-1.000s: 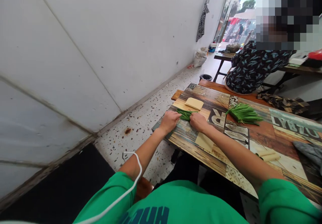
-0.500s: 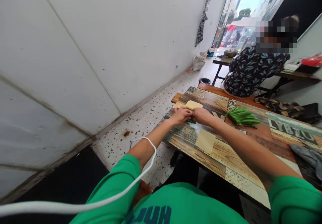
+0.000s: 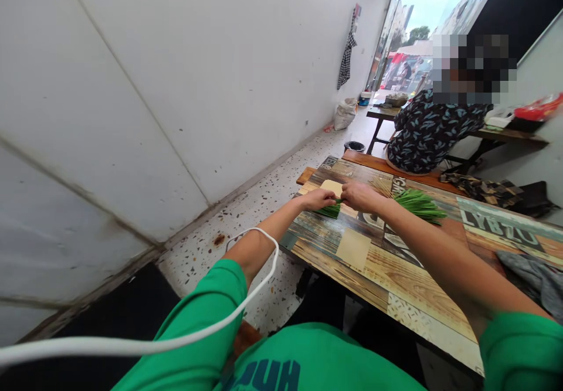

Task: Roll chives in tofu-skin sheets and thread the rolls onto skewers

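Both hands work close together at the far left part of the wooden table. My left hand (image 3: 319, 199) is closed, its fingers on a small bunch of green chives (image 3: 329, 211). Just to its right, my right hand (image 3: 358, 196) is pinched shut at the end of that bunch; what lies between its fingertips is too small to make out. A pale yellow tofu-skin sheet (image 3: 331, 186) lies just behind the hands, partly hidden by them. Nearer to me, another square tofu-skin sheet (image 3: 354, 249) lies flat.
A larger pile of chives (image 3: 420, 206) and thin wooden skewers (image 3: 382, 186) lie right of my hands on the patterned table (image 3: 417, 268). A grey cloth (image 3: 534, 279) is at the right. Beyond the table, a person (image 3: 435, 130) sits on a bench. A white cable (image 3: 220, 335) crosses my left arm.
The small chive bunch, mostly hidden before, now shows under my left hand. My right hand has shifted slightly, and the fingers have come off the tofu-skin sheet. The view has tilted a little.
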Demonstrator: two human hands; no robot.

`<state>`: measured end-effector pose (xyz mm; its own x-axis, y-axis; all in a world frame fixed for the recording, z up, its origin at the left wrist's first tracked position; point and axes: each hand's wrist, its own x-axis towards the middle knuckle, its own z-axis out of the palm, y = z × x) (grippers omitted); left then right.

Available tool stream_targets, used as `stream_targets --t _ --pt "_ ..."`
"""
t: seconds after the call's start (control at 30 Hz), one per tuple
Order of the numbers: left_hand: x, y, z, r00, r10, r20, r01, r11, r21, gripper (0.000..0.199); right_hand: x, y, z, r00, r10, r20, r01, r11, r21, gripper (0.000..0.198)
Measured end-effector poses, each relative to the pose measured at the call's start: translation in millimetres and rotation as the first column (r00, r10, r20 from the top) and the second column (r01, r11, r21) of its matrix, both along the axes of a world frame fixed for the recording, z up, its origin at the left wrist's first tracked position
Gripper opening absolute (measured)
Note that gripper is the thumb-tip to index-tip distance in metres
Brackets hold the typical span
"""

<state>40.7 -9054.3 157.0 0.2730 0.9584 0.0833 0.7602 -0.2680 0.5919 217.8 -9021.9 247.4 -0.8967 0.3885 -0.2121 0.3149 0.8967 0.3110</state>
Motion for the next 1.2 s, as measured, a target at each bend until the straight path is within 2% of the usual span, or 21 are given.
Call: stream_targets --t 0.33,0.53,0.6,0.7,0.77,0.8,0.83,0.87,0.93,1.0,1.07,1.13,1.2 --pt "12.1 -6.0 14.3 0.998 0.042 -0.038 -0.040 0.998 0.049 0.023 5.6 -3.9 -11.5 0.989 -0.110 -0.094 0.109 0.994 -0.021 0.027" --pt "15.6 -6.1 13.0 0.996 0.027 0.090 -0.024 0.999 -0.028 0.022 -6.1 -22.2 -17.1 0.967 -0.216 -0.136 0.215 0.976 -0.022 0.036" --pt "15.0 -7.6 12.0 0.993 -0.003 0.119 0.012 0.996 -0.083 0.021 -7.8 -26.0 -20.0 0.957 -0.252 -0.140 0.246 0.967 -0.058 0.035" --pt "13.0 -12.7 10.5 0.984 -0.111 0.139 0.137 0.971 -0.197 0.023 -4.0 -28.0 -26.7 0.954 -0.277 -0.115 0.264 0.957 -0.120 0.027" --pt "11.3 -17.8 8.4 0.980 -0.150 0.134 0.175 0.963 -0.204 0.021 2.4 -26.2 -34.1 0.947 -0.286 -0.146 0.253 0.945 -0.209 0.020" --pt "10.8 -20.6 6.8 0.981 -0.132 0.145 0.156 0.973 -0.172 0.019 6.2 -24.4 -38.7 0.930 -0.318 -0.184 0.256 0.920 -0.297 0.019" --pt "10.6 -23.3 4.8 0.980 -0.092 0.179 0.115 0.986 -0.121 0.017 10.2 -22.2 -43.8 0.898 -0.372 -0.234 0.252 0.873 -0.418 0.019" --pt "11.0 -25.9 2.4 0.970 -0.044 0.239 0.062 0.996 -0.069 0.017 14.1 -19.7 -48.9 0.848 -0.448 -0.283 0.234 0.795 -0.559 0.021" --pt "13.6 -30.3 -2.9 0.910 0.035 0.412 -0.041 0.999 0.007 0.022 21.0 -15.1 -58.2 0.713 -0.622 -0.323 0.131 0.570 -0.811 0.023" --pt "18.6 -33.6 -8.3 0.840 0.054 0.540 -0.091 0.995 0.041 0.028 25.9 -12.4 -64.9 0.595 -0.752 -0.286 -0.024 0.339 -0.941 0.024" --pt "25.1 -36.0 -13.2 0.825 0.043 0.564 -0.097 0.993 0.066 0.029 28.9 -12.2 -68.6 0.506 -0.835 -0.217 -0.146 0.165 -0.975 0.026" --pt "32.4 -37.5 -17.8 0.839 0.040 0.543 -0.100 0.991 0.083 0.028 30.8 -14.1 -70.5 0.431 -0.889 -0.155 -0.224 0.061 -0.973 0.027" --pt "40.0 -38.1 -22.4 0.840 0.060 0.540 -0.129 0.988 0.090 0.028 32.3 -16.9 -71.8 0.366 -0.926 -0.095 -0.268 -0.007 -0.964 0.025"
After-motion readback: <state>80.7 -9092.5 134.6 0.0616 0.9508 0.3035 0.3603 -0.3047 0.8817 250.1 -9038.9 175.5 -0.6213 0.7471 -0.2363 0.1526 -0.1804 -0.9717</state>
